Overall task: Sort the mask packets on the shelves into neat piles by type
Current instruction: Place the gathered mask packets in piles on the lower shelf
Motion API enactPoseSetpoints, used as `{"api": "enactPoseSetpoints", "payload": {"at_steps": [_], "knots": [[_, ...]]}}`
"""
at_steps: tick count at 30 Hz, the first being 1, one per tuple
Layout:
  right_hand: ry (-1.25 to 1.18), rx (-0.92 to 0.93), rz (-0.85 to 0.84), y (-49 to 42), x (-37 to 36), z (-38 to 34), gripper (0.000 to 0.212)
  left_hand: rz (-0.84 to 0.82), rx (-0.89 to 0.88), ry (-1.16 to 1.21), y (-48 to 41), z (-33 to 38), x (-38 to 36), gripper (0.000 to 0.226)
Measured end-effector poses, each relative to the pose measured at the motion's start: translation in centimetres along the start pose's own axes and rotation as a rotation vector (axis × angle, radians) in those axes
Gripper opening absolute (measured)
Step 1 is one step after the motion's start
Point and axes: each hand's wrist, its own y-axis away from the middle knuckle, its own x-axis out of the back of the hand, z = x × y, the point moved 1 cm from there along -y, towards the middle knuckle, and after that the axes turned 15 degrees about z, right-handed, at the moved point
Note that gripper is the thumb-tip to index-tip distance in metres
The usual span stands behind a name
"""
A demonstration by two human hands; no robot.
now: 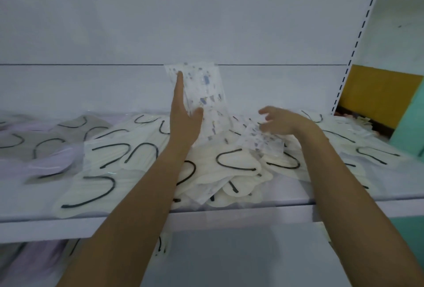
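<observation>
Our left hand (185, 121) grips the upright patterned packets (206, 87) between fingers and thumb. Our right hand (283, 121) hangs over the flat patterned packet (263, 143), its fingers loose and holding nothing.

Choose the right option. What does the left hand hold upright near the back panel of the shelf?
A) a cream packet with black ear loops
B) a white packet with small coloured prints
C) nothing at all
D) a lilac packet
B: the left hand pinches the printed white packet between thumb and fingers, holding it upright, while the cream packets lie flat on the shelf.
</observation>
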Motion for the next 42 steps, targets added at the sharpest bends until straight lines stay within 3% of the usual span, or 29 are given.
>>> {"api": "enactPoseSetpoints", "payload": {"at_steps": [1, 3, 9, 14, 18, 21, 25, 29, 31, 34, 37, 40, 42], "knots": [[0.15, -0.016, -0.106, 0.1, -0.3, 0.2, 0.063, 0.003, -0.012, -0.007, 0.0, -0.1, 0.0, 0.075], [0.203, -0.069, -0.168, 0.2, -0.5, 0.3, 0.073, 0.049, 0.001, -0.054, 0.0, -0.3, 0.0, 0.068], [0.099, -0.037, -0.105, 0.0, -1.0, 0.6, 0.079, 0.126, 0.103, -0.119, 0.2, -0.1, 0.0, 0.06], [0.188, 0.039, -0.056, 0.8, -2.6, -0.7, 0.107, 0.143, 0.059, -0.123, 0.4, 0.2, 0.0, 0.06], [0.233, 0.086, 0.123, 1.4, -2.2, -2.4, 0.089, 0.2, 0.056, -0.034, -0.5, 0.6, -0.1, 0.061], [0.335, -0.001, 0.017, 1.4, -0.9, -3.6, 0.067, 0.138, 0.086, -0.002, -1.4, 1.0, -0.4, 0.062], [0.356, 0.022, -0.031, 1.9, -1.9, -4.8, 0.074, 0.011, 0.206, 0.025, -2.8, 1.6, -0.7, 0.057], [0.121, 0.032, -0.021, 2.1, -2.4, -4.7, 0.081, -0.122, 0.399, 0.03, -4.3, 2.3, 0.0, 0.053], [0.024, 0.029, 0.011, 2.2, -2.7, -4.4, 0.075, -0.174, 0.374, -0.04, -4.9, 2.6, 0.9, 0.052], [-0.125, 0.038, 0.247, 2.4, -2.3, -3.8, 0.051, -0.196, 0.217, -0.194, -6.0, 2.3, 2.9, 0.051], [-0.455, 0.026, 0.522, 2.4, -0.1, -3.8, 0.043, -0.241, 0.109, -0.319, -6.4, 1.7, 5.1, 0.05], [-0.941, -0.027, 0.437, 2.4, 1.2, -5.9, 0.044, -0.279, 0.147, -0.277, -5.8, 1.7, 6.2, 0.042], [-1.076, -0.022, 0.297, 2.5, 0.1, -8.4, 0.047, -0.296, 0.27, -0.149, -5.2, 2.1, 6.2, 0.042]]}}
